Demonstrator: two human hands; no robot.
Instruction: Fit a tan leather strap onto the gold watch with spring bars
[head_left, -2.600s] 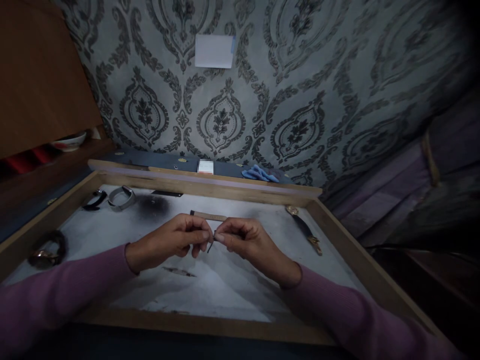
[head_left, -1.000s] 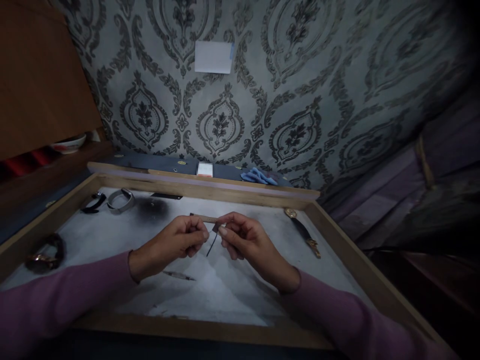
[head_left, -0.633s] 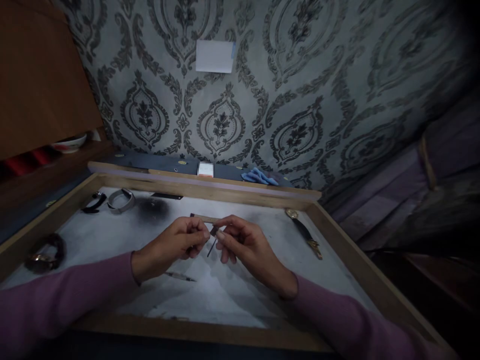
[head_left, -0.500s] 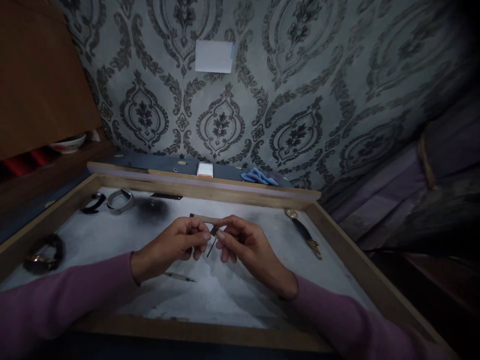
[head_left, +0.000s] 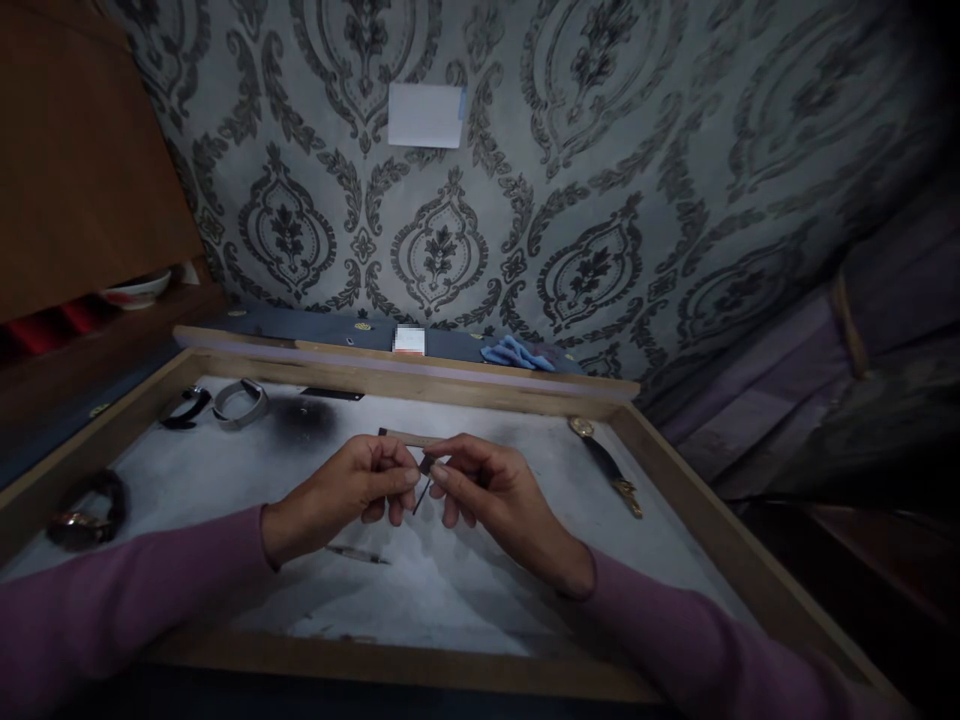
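My left hand [head_left: 373, 480] and my right hand [head_left: 491, 482] come nearly together above the white floor of a shallow wooden tray [head_left: 405, 655]. A small dark piece [head_left: 426, 465] sits between the fingertips, pinched by my right thumb and fingers. From it a thin dark strip [head_left: 421, 498] points down; its exact kind is too small to tell. My left thumb and forefinger are pressed together at the piece's left side, and what they grip is hidden. Below my left hand lies a slim pen-like tool [head_left: 358, 554]. Behind the fingers rests a flat, ruler-like strip [head_left: 409, 438].
Inside the tray, a dark-banded watch [head_left: 88, 512], a smaller black-strapped watch [head_left: 186, 407] and a grey band [head_left: 240, 404] lie left. A gold watch with black strap [head_left: 606, 465] is right. Beyond the rim sit a small box [head_left: 409, 340] and blue cloth [head_left: 517, 352].
Both hands keep almost the same place and pinch. The dark piece between the fingertips has tilted very slightly; the view has shifted a little.
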